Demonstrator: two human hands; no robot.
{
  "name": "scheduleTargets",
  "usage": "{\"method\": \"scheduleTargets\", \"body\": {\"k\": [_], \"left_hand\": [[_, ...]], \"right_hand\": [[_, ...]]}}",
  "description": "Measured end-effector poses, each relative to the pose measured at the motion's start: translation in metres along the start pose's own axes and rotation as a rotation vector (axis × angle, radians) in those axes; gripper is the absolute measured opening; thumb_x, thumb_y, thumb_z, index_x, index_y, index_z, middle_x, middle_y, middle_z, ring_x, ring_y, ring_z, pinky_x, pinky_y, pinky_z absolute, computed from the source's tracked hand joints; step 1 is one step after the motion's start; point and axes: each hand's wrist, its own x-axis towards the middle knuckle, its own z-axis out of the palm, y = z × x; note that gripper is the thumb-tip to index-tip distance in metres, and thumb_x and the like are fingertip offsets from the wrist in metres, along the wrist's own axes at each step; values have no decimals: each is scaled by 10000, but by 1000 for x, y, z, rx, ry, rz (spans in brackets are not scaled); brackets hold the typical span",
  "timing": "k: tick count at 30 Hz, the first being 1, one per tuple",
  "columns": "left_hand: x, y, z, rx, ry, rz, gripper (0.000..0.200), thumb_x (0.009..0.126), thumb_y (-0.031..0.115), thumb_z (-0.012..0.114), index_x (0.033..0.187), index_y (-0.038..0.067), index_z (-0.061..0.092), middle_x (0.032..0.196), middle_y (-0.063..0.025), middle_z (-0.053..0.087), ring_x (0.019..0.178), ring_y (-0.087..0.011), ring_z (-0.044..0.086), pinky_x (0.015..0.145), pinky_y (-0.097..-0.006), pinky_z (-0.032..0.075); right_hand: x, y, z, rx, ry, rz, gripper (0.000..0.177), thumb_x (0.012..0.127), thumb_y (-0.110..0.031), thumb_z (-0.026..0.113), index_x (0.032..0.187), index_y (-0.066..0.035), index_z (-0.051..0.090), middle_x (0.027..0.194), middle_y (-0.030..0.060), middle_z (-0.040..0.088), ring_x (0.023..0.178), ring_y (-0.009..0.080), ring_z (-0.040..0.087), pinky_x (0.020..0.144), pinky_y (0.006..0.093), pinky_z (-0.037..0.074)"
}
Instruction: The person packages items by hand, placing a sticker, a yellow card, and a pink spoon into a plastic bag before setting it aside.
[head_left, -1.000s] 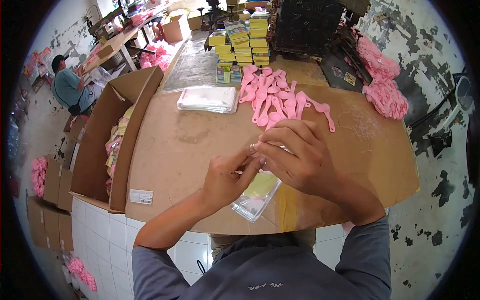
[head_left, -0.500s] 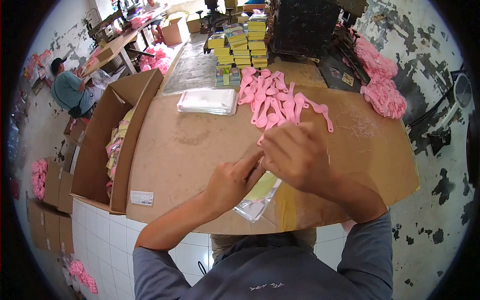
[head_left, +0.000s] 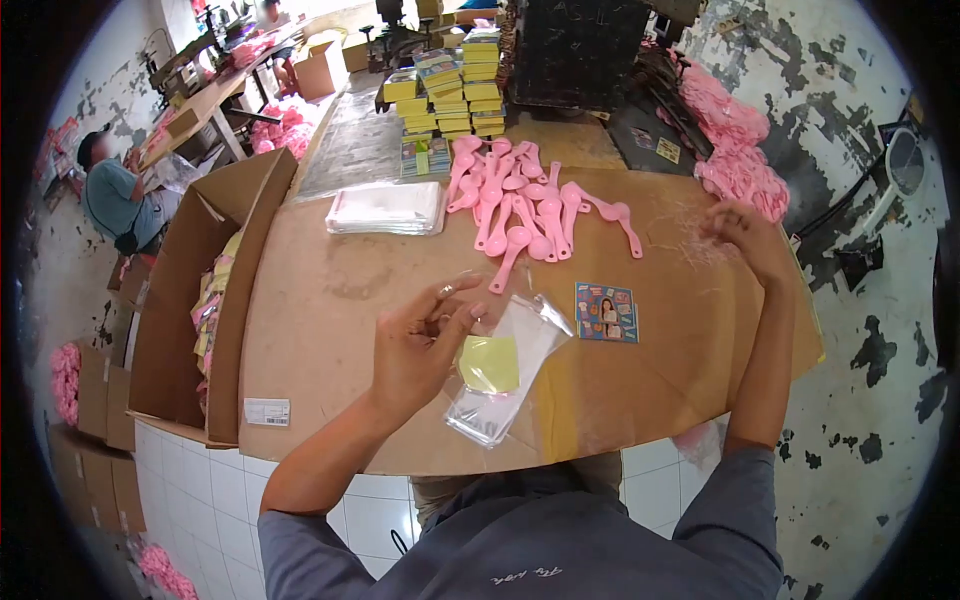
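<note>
On the cardboard-covered tabletop (head_left: 330,350), plastic spoons (head_left: 549,208) lie at twelve o'clock, with stacked cards (head_left: 450,95) behind them towards eleven. A bag stack (head_left: 385,208) lies at ten, a picture card (head_left: 621,318) at three, loose plastic bags (head_left: 486,412) at six; a carton (head_left: 240,290) holding packets (head_left: 210,320) flanks nine.

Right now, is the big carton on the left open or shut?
Open: the carton has no closed lid over it, and yellow-and-pink contents show inside.

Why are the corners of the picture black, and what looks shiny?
Head view: the black corners probably come from a wide lens, which also seems to bend the cardboard sheet; head view again: light glints off the clear plastic bags beside the left hand and off the white floor tiles.
</note>
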Motion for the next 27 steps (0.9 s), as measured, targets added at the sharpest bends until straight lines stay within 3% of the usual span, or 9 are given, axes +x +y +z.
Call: {"method": "scheduleTargets", "body": {"k": [6, 9, 12, 14, 16, 18, 24, 26, 27], "left_hand": [[2, -6, 1, 38, 23, 72, 269, 1017, 57, 619, 1262, -53, 629, 945, -129, 758, 828, -83, 679, 676, -233, 536], [2, -2, -1, 19, -28, -6, 254, 1037, 66, 583, 1252, -65, 605, 949, -159, 743, 906, -179, 727, 786, -293, 593], [1, -4, -1, -50, -51, -20, 269, 1054, 129, 574, 1242, -59, 613, 923, -152, 740, 878, -181, 725, 780, -297, 585], [3, -4, 0, -104, -58, -32, 289, 1056, 166, 580, 1239, -55, 617, 917, -151, 737, 870, -185, 722, 783, -307, 580], [4, -4, -3, -134, -87, -21, 291, 1045, 131, 591, 1258, -66, 609, 960, -135, 739, 904, -162, 713, 811, -277, 567], [6, -3, -2, -168, -103, -34, 290, 1034, 115, 602, 1260, -66, 613, 991, -141, 741, 927, -166, 711, 836, -288, 564], [11, 0, -4, -202, -170, -201, 282, 996, 32, 621, 1265, -51, 627, 1046, -166, 743, 998, -207, 718, 911, -325, 566], [11, -3, -6, -194, -174, -264, 298, 984, 5, 629, 1277, -49, 621, 1064, -169, 742, 1030, -214, 718, 928, -320, 565], [11, -5, -5, -202, -159, -254, 308, 981, -3, 631, 1285, -48, 614, 1077, -168, 742, 1036, -212, 717, 926, -317, 567]], "right_hand": [[-10, 71, -12, -754, 429, -122, 452, 954, 4, 577, 1404, -15, 550, 1342, 171, 629, 1243, 271, 607, 1083, 373, 441], [-16, 11, 7, 127, 166, -120, 461, 935, -6, 590, 1394, -6, 561, 1370, 179, 618, 1251, 272, 604, 1087, 385, 435], [4, 37, -24, -110, 133, 103, 430, 950, -39, 584, 1377, 13, 572, 1321, 151, 655, 1218, 236, 615, 1071, 353, 441], [20, 106, -44, -1027, 414, -154, 378, 965, -68, 585, 1332, 19, 606, 1260, 115, 684, 1165, 190, 622, 1035, 328, 461], [20, 89, -38, -1075, 464, -209, 335, 971, -84, 582, 1285, 19, 640, 1217, 99, 703, 1137, 172, 627, 1007, 314, 476], [11, 46, -37, -255, 267, -45, 300, 968, -86, 575, 1234, 12, 673, 1193, 100, 714, 1135, 183, 632, 989, 310, 487], [4, 11, 10, -505, 473, -228, 252, 965, -94, 584, 1167, 0, 704, 1169, 88, 702, 1081, 182, 648, 972, 321, 496], [3, 8, 41, -400, 226, -422, 257, 959, -120, 629, 1184, -18, 700, 1142, 79, 702, 1056, 182, 654, 957, 327, 503], [-4, -8, 68, -255, 54, -320, 289, 952, -149, 657, 1212, -26, 688, 1147, 83, 698, 1061, 188, 654, 952, 333, 506]]}}
